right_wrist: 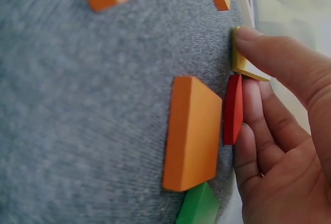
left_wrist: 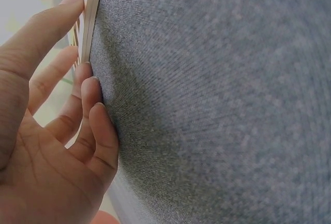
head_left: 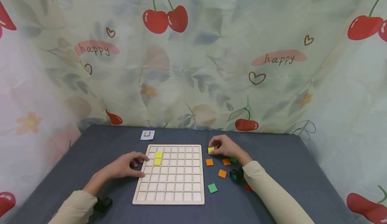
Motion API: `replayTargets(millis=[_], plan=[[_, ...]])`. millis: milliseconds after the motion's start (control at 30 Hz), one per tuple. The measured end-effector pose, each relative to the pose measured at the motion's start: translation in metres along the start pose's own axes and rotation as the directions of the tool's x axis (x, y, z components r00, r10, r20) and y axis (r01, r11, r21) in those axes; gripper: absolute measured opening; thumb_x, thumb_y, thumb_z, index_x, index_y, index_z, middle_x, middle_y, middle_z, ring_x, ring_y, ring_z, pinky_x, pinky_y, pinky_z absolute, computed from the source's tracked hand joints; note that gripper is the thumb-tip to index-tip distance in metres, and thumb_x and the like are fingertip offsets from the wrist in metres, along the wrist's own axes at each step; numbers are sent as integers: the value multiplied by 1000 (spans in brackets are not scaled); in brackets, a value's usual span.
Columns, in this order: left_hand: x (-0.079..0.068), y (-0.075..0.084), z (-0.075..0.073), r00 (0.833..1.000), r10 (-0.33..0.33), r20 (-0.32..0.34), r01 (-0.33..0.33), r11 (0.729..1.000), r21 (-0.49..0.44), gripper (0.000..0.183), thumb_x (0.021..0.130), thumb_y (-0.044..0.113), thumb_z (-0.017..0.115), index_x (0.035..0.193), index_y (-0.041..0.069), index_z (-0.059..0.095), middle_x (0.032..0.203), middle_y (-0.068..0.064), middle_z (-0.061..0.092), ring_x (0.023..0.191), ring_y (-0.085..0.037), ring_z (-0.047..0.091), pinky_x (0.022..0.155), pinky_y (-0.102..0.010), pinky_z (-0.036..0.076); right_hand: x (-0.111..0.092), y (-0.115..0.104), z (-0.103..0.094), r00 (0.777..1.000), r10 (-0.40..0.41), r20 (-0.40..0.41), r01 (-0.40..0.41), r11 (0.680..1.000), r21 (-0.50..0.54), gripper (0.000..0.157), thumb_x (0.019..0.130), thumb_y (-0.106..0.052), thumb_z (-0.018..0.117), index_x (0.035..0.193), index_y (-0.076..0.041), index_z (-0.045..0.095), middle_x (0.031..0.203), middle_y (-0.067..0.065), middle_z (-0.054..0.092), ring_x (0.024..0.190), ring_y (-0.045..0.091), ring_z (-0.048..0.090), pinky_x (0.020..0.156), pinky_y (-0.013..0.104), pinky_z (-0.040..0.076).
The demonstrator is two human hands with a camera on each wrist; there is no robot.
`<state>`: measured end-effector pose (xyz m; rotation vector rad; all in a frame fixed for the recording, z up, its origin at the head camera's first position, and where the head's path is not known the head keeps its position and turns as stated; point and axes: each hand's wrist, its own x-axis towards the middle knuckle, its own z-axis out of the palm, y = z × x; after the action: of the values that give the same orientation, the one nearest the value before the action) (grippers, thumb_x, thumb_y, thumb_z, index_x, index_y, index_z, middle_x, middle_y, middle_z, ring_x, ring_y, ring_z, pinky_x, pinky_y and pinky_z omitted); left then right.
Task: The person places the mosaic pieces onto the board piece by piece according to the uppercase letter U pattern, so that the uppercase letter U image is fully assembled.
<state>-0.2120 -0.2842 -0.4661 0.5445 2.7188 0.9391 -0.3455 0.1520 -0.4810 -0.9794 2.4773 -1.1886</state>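
A pale square-grid board (head_left: 179, 186) lies on the dark tabletop, with two yellow tiles (head_left: 157, 161) in adjoining cells near its upper left. My left hand (head_left: 122, 166) rests at the board's left edge, thumb and fingers spread loosely along the rim. In the left wrist view the thumb's tip meets the board's side (left_wrist: 93, 17). Just beyond the board's upper right corner, my right hand (head_left: 225, 146) pinches a yellow tile (head_left: 210, 149), the thumb across its face. Close by the fingers in the right wrist view are a red tile (right_wrist: 234, 110) and an orange tile (right_wrist: 191, 136).
Right of the board lie loose orange tiles (head_left: 222, 173) and green tiles (head_left: 212, 188). A red tile (head_left: 248, 187) peeks out beside the right sleeve. A small card (head_left: 147, 135) with a coloured grid picture lies behind the board. A patterned curtain (head_left: 193, 66) hangs behind the table.
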Motion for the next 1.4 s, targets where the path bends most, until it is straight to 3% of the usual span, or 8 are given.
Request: replayTargets(millis=[400, 867, 1133, 1400], plan=[[0, -2, 0, 1000, 15, -6, -15, 1000, 1, 54, 84, 36, 85, 129, 12, 65, 109, -2, 55, 92, -20, 55, 81, -40, 47, -2, -2, -5, 999, 14, -48, -12, 999, 50, 14, 90, -7, 79, 103, -5, 74, 94, 2, 69, 81, 20, 63, 72, 33, 53], [0, -2, 1, 1000, 6, -4, -6, 1000, 0, 54, 84, 35, 85, 129, 12, 65, 109, -3, 55, 92, -20, 55, 81, -42, 47, -17, -6, -7, 991, -12, -134, 27, 993, 114, 14, 94, -14, 76, 105, -6, 75, 97, 6, 68, 85, 25, 63, 75, 36, 52], [2, -6, 2, 1000, 12, -4, -12, 1000, 3, 54, 84, 35, 85, 129, 13, 65, 109, -2, 55, 91, -19, 56, 81, -40, 47, -26, -13, -7, 992, 35, -118, -19, 991, 135, 14, 95, -14, 75, 107, -6, 73, 95, 6, 67, 84, 25, 63, 76, 35, 54], [1, -4, 1, 1000, 14, -7, -14, 1000, -2, 54, 84, 35, 86, 128, 13, 65, 108, -2, 55, 92, -20, 55, 81, -41, 47, -35, -22, -3, 995, 54, -88, -36, 979, 199, 15, 96, -13, 74, 108, -5, 72, 92, 10, 68, 82, 33, 69, 73, 46, 56]])
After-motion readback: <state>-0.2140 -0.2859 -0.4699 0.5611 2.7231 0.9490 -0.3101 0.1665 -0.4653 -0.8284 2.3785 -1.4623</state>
